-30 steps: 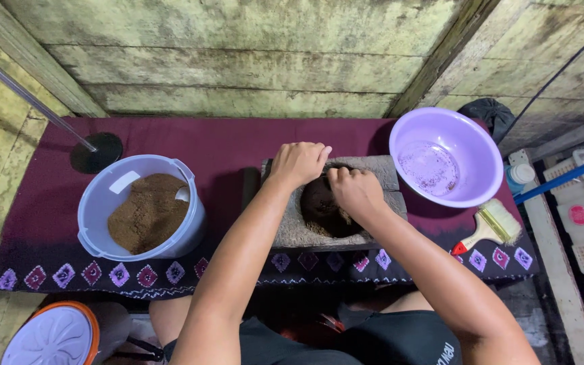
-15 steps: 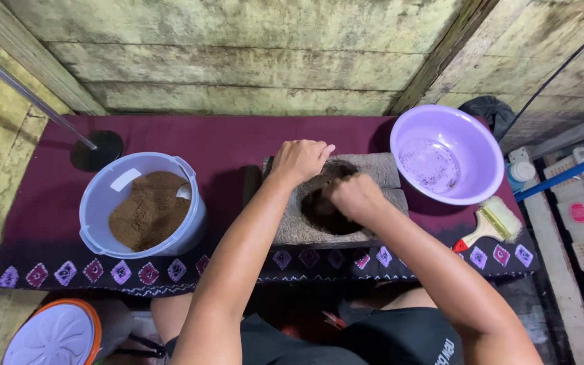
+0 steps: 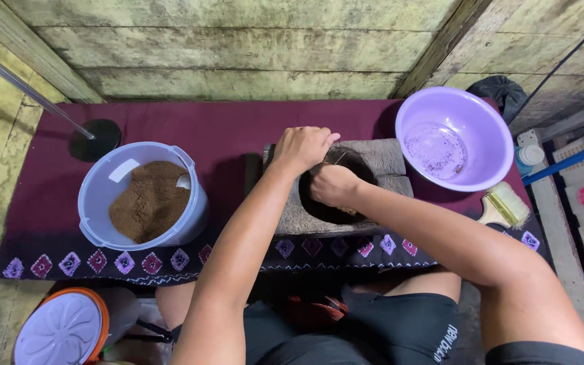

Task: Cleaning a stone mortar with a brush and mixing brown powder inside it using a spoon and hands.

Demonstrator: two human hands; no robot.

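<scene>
both hands cupped: left hand (image 3: 302,149) on stone mortar (image 3: 336,189) rim, right hand (image 3: 332,186) inside its hollow; heavy, rough, probably stable; contents hidden.

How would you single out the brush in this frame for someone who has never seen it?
Start at the dark maroon cloth with a patterned front edge, then go to the round lilac plastic basin at its right end. Just below that basin lies the small wooden-handled paintbrush, the only flat, pale-bristled tool there.
</scene>
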